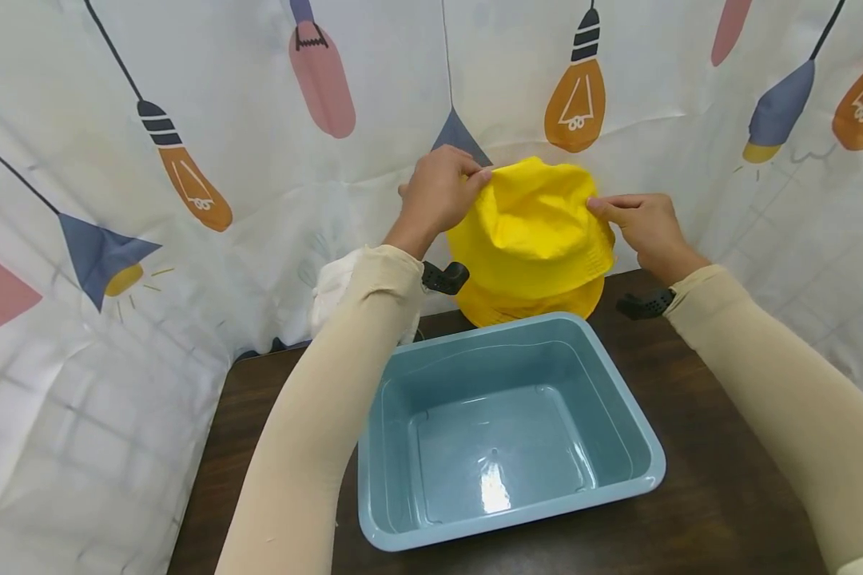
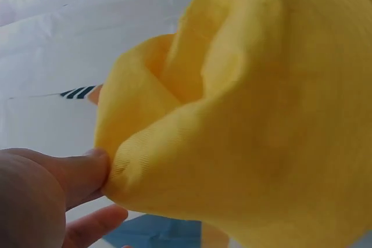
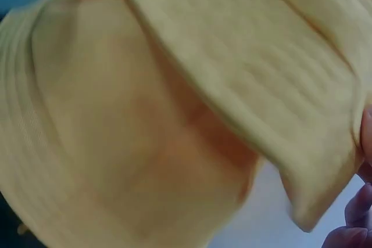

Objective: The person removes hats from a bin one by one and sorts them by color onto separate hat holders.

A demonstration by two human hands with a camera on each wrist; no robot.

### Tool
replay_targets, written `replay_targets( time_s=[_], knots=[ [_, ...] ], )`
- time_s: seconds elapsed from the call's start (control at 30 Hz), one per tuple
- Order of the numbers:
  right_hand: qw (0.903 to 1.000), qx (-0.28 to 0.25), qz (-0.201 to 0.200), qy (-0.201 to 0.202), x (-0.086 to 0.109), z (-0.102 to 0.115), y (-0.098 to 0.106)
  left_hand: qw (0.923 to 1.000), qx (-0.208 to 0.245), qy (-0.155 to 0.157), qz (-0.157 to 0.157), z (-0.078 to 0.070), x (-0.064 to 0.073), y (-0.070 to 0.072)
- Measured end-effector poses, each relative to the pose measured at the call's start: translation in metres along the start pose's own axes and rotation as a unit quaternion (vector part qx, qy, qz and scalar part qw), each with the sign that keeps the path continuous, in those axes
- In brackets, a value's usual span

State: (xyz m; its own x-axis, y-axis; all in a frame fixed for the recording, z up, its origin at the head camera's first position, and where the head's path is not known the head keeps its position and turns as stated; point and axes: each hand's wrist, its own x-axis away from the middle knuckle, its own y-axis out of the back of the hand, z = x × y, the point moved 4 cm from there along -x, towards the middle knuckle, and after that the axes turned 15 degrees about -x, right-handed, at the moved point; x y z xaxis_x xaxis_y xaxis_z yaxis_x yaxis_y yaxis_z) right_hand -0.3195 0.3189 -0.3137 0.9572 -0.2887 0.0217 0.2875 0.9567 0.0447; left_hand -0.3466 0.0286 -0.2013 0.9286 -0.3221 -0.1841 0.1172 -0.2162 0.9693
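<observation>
A yellow fabric bucket hat (image 1: 539, 216) hangs behind the basin, its crown creased and dented. At its upper left my left hand (image 1: 440, 185) pinches the fabric; the left wrist view shows the thumb (image 2: 87, 175) against a fold. On the other side my right hand (image 1: 647, 228) pinches the hat's edge between thumb and fingers. Up close in the right wrist view, the stitched brim (image 3: 250, 68) droops over another yellow stitched part (image 3: 110, 126). A lower yellow curve (image 1: 539, 307) shows below the brim, just behind the basin's far rim.
A blue-grey plastic basin (image 1: 511, 431) with nothing inside stands on the dark wooden table (image 1: 697, 479), below my forearms. White cloth (image 1: 334, 291) sits partly hidden behind my left forearm. A printed curtain (image 1: 388, 72) hangs close behind the table.
</observation>
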Motion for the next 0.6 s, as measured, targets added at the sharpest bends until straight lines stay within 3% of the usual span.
replay_targets(
  time_s=[0.3,0.47,0.6],
  knots=[
    [0.9972,0.062,0.037,0.023,0.015,0.011,-0.02,0.9999,-0.003,-0.016,-0.003,0.019,0.012,0.024],
    [0.9928,0.109,0.035,0.033,0.021,0.01,-0.014,0.9989,-0.017,-0.019,0.04,0.014,0.015,0.01],
    [0.9904,0.132,0.025,0.035,0.022,0.005,0.001,0.9989,-0.02,-0.018,0.038,0.003,0.014,-0.01]
  ],
)
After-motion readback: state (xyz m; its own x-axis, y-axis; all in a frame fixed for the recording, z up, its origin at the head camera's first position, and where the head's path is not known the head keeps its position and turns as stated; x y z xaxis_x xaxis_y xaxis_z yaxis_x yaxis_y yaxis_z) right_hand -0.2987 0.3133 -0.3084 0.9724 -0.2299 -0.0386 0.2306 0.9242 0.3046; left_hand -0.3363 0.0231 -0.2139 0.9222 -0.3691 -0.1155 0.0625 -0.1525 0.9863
